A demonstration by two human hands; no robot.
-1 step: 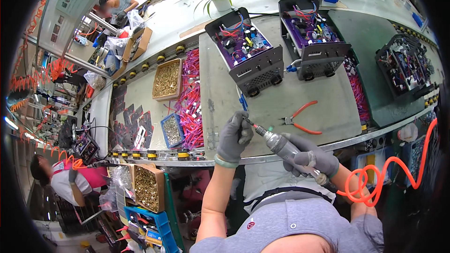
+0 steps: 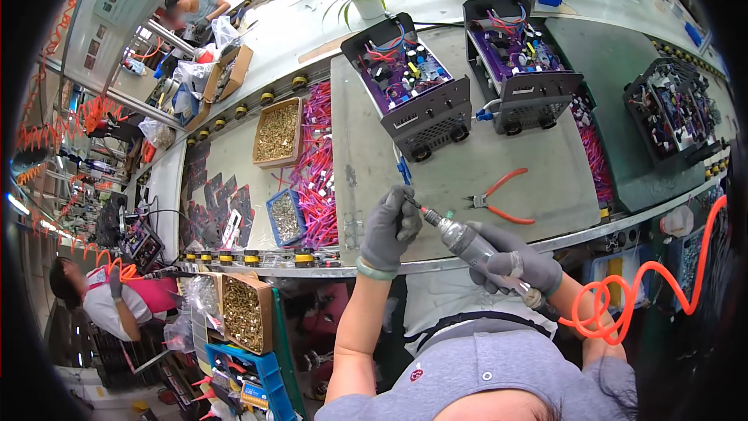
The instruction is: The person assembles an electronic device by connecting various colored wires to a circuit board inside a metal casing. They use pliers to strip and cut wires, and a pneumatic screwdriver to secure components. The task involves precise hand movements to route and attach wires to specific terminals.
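In my gloved right hand (image 2: 530, 261) is a grey pneumatic screwdriver (image 2: 471, 245), its bit pointing up and left. My gloved left hand (image 2: 389, 228) is closed in a pinch at the bit's tip; whatever the fingertips hold is too small to make out. Just beyond that hand lies a thin blue-ended piece (image 2: 403, 170). Orange-handled cutting pliers (image 2: 502, 201) lie open on the grey mat (image 2: 545, 179). Behind them stand two black metal housings, a left one (image 2: 425, 121) and a right one (image 2: 538, 93), with purple circuit boards and wires inside.
An orange coiled air hose (image 2: 615, 308) runs off to the right. Left of the mat are red-purple wires (image 2: 318, 179), a box of brass parts (image 2: 276, 134) and a blue tray of small metal parts (image 2: 287, 218). Another housing (image 2: 674, 109) sits far right. A co-worker (image 2: 117, 300) is at lower left.
My hands and the screwdriver have not visibly moved. The co-worker at lower left has shifted an arm slightly.
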